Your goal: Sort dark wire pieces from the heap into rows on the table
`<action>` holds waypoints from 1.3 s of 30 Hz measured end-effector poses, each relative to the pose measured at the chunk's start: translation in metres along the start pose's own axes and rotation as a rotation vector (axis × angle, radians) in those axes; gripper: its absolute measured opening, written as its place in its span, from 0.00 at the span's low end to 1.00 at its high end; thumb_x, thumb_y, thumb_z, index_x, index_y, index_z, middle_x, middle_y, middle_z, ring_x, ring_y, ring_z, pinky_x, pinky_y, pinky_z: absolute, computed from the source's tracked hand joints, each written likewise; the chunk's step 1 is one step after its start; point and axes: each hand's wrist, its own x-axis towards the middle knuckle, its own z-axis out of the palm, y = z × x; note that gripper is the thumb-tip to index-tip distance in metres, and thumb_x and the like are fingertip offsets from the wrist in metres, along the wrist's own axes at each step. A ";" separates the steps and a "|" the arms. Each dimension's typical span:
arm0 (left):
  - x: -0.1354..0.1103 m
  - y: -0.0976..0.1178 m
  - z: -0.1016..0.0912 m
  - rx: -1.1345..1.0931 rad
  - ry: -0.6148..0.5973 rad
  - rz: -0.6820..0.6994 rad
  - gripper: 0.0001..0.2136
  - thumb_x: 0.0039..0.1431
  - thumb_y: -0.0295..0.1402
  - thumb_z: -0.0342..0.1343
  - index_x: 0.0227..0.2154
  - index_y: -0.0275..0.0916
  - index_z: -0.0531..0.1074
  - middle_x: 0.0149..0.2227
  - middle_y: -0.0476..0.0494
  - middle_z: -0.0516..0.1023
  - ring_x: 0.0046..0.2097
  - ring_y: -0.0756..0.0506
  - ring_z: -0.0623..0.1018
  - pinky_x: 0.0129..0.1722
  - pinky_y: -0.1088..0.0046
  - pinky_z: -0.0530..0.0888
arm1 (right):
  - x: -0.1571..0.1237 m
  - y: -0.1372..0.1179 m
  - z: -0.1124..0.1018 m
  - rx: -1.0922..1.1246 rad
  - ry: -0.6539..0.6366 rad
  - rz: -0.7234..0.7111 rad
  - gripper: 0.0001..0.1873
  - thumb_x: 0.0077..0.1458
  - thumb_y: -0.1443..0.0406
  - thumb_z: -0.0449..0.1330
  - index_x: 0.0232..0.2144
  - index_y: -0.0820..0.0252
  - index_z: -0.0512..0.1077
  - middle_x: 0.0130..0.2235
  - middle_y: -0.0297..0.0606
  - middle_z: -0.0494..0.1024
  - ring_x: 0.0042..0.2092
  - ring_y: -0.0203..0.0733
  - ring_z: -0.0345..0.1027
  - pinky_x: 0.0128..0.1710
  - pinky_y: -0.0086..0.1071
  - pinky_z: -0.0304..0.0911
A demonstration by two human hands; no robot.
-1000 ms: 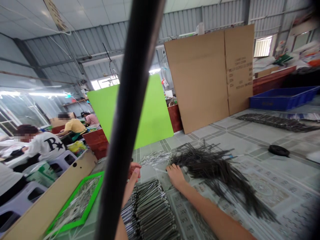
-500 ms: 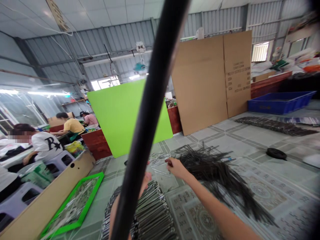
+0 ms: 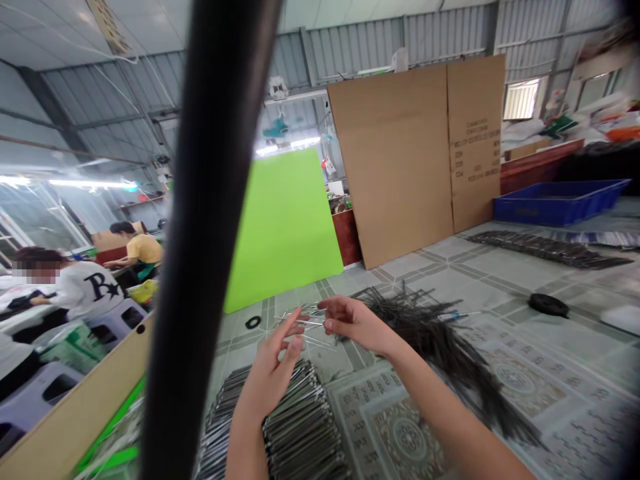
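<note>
My right hand [image 3: 356,322] is raised over the table with its fingers pinched on a few thin silver metal rods [image 3: 300,319] that stick out to the left. My left hand [image 3: 274,372] is lifted just below them, fingers stretched toward the rods' ends, holding nothing I can see. Under both hands lies a neat stack of silver rods [image 3: 295,427]. A loose heap of dark rods [image 3: 440,347] spreads to the right of my right hand. A blurred black bar [image 3: 210,220] very close to the camera hides part of the left side.
A black ring [image 3: 253,322] and a black disc [image 3: 549,305] lie on the patterned table cover [image 3: 550,373]. A row of dark rods [image 3: 545,245] and a blue bin [image 3: 560,200] sit at the far right. Green board [image 3: 285,227] and cardboard sheets [image 3: 415,153] stand behind. People sit at left [image 3: 85,287].
My right hand has lifted off the table with a few silver rods. My left hand rose from the stack toward them. The black bar swung to the left.
</note>
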 end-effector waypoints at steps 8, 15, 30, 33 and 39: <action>0.000 0.008 0.006 -0.031 0.201 0.068 0.17 0.57 0.44 0.49 0.40 0.38 0.73 0.32 0.44 0.77 0.35 0.46 0.75 0.38 0.69 0.71 | -0.008 -0.008 -0.038 -0.310 -0.069 0.042 0.20 0.53 0.52 0.56 0.42 0.61 0.69 0.36 0.40 0.75 0.37 0.38 0.69 0.40 0.34 0.64; -0.001 0.010 0.004 -0.099 0.246 0.002 0.16 0.55 0.44 0.52 0.40 0.39 0.74 0.33 0.44 0.77 0.35 0.44 0.74 0.36 0.70 0.69 | -0.014 0.072 -0.131 -1.193 0.390 0.559 0.21 0.53 0.60 0.56 0.46 0.67 0.69 0.48 0.57 0.71 0.52 0.56 0.63 0.48 0.46 0.57; 0.004 0.012 -0.004 -0.918 0.210 -0.221 0.23 0.51 0.48 0.53 0.46 0.38 0.71 0.54 0.39 0.69 0.35 0.49 0.77 0.24 0.79 0.74 | -0.034 0.105 -0.182 -1.302 0.501 0.715 0.12 0.53 0.60 0.56 0.36 0.60 0.74 0.40 0.47 0.76 0.44 0.49 0.70 0.39 0.36 0.60; 0.006 0.009 -0.006 -0.938 0.276 -0.192 0.26 0.48 0.52 0.55 0.44 0.38 0.72 0.53 0.38 0.70 0.44 0.42 0.77 0.34 0.73 0.76 | -0.032 0.095 -0.180 -1.312 0.565 0.668 0.14 0.55 0.60 0.53 0.38 0.60 0.74 0.40 0.49 0.76 0.43 0.50 0.70 0.38 0.36 0.60; 0.004 0.005 -0.005 -0.922 0.234 -0.084 0.28 0.52 0.55 0.46 0.48 0.42 0.70 0.57 0.39 0.65 0.55 0.36 0.69 0.46 0.63 0.73 | -0.031 0.064 -0.177 -1.156 0.886 0.462 0.17 0.58 0.58 0.48 0.42 0.60 0.70 0.36 0.47 0.78 0.37 0.49 0.71 0.34 0.36 0.59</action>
